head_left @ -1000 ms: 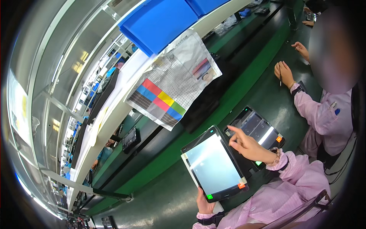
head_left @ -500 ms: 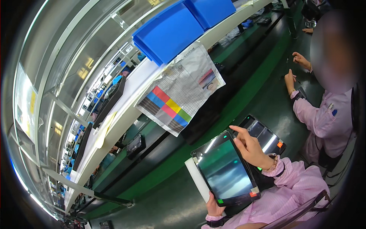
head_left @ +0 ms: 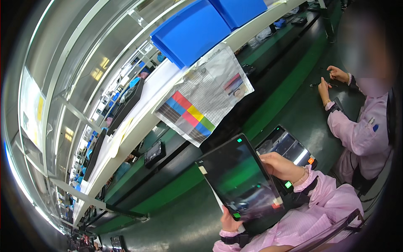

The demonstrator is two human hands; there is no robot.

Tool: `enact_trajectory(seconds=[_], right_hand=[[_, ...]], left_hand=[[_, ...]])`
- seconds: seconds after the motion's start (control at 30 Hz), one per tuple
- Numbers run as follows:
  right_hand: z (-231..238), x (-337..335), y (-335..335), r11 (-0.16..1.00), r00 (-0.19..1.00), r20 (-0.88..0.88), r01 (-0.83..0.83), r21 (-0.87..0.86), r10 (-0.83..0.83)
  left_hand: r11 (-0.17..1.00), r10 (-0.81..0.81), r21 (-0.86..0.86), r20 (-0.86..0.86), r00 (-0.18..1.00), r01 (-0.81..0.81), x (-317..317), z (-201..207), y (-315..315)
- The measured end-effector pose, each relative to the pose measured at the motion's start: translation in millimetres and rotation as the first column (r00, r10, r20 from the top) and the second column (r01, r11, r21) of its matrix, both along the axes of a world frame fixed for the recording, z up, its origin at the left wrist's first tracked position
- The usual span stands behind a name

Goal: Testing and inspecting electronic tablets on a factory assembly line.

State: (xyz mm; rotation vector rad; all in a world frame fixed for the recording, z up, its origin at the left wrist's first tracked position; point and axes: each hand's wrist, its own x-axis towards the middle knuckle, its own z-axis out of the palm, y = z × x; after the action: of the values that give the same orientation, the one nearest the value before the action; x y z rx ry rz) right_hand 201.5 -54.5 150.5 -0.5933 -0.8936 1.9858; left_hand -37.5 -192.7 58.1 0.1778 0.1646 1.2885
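A black tablet (head_left: 239,178) with a dark, reflective screen is tilted up between both my hands. Small green, orange-red and cream stickers mark its corners. Near the lower left corner, my left hand (head_left: 228,220) grips it, thumb at the front. My right hand (head_left: 283,166) pinches the right edge, its fingertips partly hidden behind the tablet. A white flat strip (head_left: 217,199) shows behind the left edge. Just beyond my right hand, a second black tablet (head_left: 287,145) with green and orange stickers lies on the dark green bench (head_left: 180,231).
A white shelf ledge (head_left: 138,122) crosses above the bench, carrying blue bins (head_left: 191,31). A printed sheet with coloured blocks (head_left: 210,94) hangs from it. Black devices (head_left: 154,153) lie under the ledge. At the right, a co-worker in pink (head_left: 357,130) holds a thin dark item.
My right hand has gone from the upper right corner, fingers raised, to pinching the tablet's right edge. The tablet has lifted and tilted, and its screen reflection looks darker and greener.
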Motion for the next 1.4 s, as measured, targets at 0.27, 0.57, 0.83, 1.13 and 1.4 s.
enact_trajectory(seconds=[0.27,0.57,0.83,1.13,1.4], right_hand=[[51.6,11.1,8.9,0.961,0.987,-0.103,-0.096,0.259,0.126],[76.8,-6.5,59.6,0.922,0.989,-0.145,0.074,0.380,-0.019],[73.8,-24.3,99.2,0.918,0.986,-0.162,0.091,0.386,-0.029],[63.9,-36.4,110.4,0.927,0.985,-0.161,0.120,0.354,-0.066],[56.2,-39.5,114.8,0.922,0.967,-0.252,0.138,0.363,-0.045]], left_hand=[[0.990,0.076,0.140,-0.639,0.766,0.019,2.0,77.3,38.6],[0.938,0.267,0.346,-0.654,0.708,-0.034,12.5,111.6,93.7],[0.881,0.359,0.473,-0.650,0.670,-0.012,14.0,123.5,111.8],[0.909,0.302,0.418,-0.661,0.687,0.003,3.9,120.9,120.0],[0.910,0.274,0.414,-0.658,0.701,0.033,-0.5,115.0,123.6]])
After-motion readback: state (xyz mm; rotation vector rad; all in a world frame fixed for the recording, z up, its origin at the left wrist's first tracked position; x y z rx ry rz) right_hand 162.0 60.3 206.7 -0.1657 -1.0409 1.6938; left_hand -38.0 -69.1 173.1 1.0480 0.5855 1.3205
